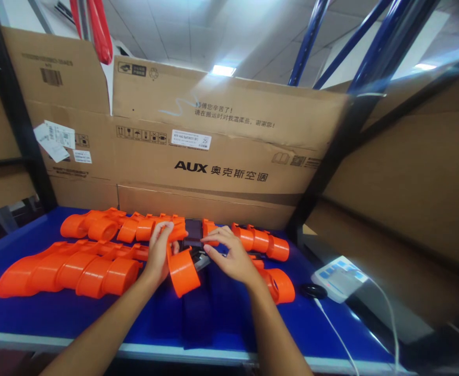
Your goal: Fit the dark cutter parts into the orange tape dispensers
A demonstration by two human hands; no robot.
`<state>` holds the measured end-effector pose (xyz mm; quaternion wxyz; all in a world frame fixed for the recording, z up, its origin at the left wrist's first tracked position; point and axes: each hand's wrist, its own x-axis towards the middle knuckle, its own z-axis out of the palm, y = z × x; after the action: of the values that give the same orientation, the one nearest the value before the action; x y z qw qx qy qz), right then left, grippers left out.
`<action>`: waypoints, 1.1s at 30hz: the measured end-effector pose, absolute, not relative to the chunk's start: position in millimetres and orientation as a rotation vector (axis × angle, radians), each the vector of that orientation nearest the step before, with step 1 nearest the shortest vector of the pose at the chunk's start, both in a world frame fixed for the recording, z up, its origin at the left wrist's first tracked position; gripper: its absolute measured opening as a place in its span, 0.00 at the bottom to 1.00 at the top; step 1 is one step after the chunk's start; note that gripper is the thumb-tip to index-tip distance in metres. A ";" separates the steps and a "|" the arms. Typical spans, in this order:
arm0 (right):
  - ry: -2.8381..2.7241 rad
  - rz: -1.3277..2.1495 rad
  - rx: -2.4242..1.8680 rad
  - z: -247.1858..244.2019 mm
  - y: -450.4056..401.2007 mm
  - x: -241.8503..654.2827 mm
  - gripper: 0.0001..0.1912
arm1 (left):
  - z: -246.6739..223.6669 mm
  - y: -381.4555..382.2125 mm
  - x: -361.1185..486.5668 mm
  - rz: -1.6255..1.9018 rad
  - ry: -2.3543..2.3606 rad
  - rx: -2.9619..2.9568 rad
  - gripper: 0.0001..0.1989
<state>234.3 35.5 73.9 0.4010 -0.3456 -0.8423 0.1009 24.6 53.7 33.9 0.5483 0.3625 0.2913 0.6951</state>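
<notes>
My left hand [162,250] is closed around an orange plastic part [183,271] with a wide ring at its lower end, raised over the table. Just right of it, my right hand [229,253] has its fingers stretched toward a dark flat piece [193,232], with no object visible between thumb and forefinger. Whether the fingertips touch that piece I cannot tell. Behind and below the hands, small black and grey items [203,260] are partly hidden. A row of nested orange ring parts [90,271] lies left of my left hand, and more orange rings [278,286] lie by my right forearm.
Further orange rings stand along the back, both left [103,225] and right [261,241]. A white device [339,279] with a cable and a black oval object [313,291] sit at the right of the blue table [151,324]. Cardboard [143,162] walls the back; dark posts frame both sides.
</notes>
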 end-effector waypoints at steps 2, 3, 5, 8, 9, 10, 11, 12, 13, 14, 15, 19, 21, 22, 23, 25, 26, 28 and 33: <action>-2.145 0.335 -0.785 78.0 29.4 228.6 0.15 | 32.2 57.4 24.7 1.784 0.721 0.779 0.22; -2.166 0.368 -0.751 79.3 26.3 225.7 0.20 | 31.0 59.6 24.6 1.848 0.746 0.755 0.22; -2.207 0.385 -0.733 80.3 20.8 220.3 0.29 | 28.2 63.8 24.0 1.937 0.802 0.746 0.23; -2.194 0.313 -0.795 76.7 16.5 215.7 0.29 | 24.2 67.8 23.2 1.999 0.859 0.755 0.24; -2.176 0.288 -0.819 74.3 16.6 215.3 0.28 | 23.2 68.4 23.2 1.996 0.866 0.766 0.24; -2.150 0.266 -0.842 71.6 17.7 215.4 0.27 | 22.3 68.7 23.4 1.978 0.864 0.785 0.25; -2.112 0.244 -0.867 68.8 19.6 215.9 0.27 | 21.7 68.7 23.7 1.949 0.853 0.811 0.25; -2.061 0.227 -0.894 66.1 22.3 216.9 0.27 | 21.3 68.4 24.1 1.915 0.836 0.841 0.25; -1.992 0.213 -0.924 64.0 25.6 218.2 0.27 | 21.2 67.8 24.7 1.885 0.815 0.871 0.26; -1.904 0.203 -0.954 62.4 29.5 220.0 0.27 | 21.3 67.0 25.2 1.862 0.794 0.897 0.26; -1.802 0.193 -0.989 61.7 33.6 222.3 0.27 | 21.6 66.0 25.6 1.846 0.777 0.919 0.26; -1.402 0.030 -1.204 63.2 49.0 238.5 0.30 | 23.1 62.0 25.8 1.763 0.730 0.974 0.27; -1.349 -0.095 -1.352 63.3 54.3 249.0 0.33 | 23.0 61.3 25.4 1.724 0.713 0.981 0.27; -1.361 -0.152 -1.414 62.5 56.4 253.9 0.33 | 22.5 61.3 25.2 1.716 0.709 0.985 0.26; -1.387 -0.197 -1.464 61.2 58.3 258.2 0.32 | 21.9 61.5 25.2 1.712 0.708 0.990 0.26; -1.438 -0.256 -1.542 57.1 61.6 264.0 0.28 | 20.5 62.1 25.2 1.711 0.709 1.008 0.25; -1.457 -0.271 -1.575 54.7 63.3 265.6 0.26 | 19.9 62.4 25.2 1.712 0.711 1.018 0.25; -1.484 -0.280 -1.630 49.7 66.8 266.5 0.25 | 19.4 62.4 25.1 1.713 0.716 1.033 0.24; -1.561 -0.253 -1.697 39.1 74.2 263.2 0.24 | 21.1 60.9 24.4 1.697 0.716 1.053 0.25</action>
<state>263.2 74.2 39.1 0.3995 -0.6708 -0.6167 -0.1002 24.4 60.9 21.1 0.4882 0.4334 0.2944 0.6980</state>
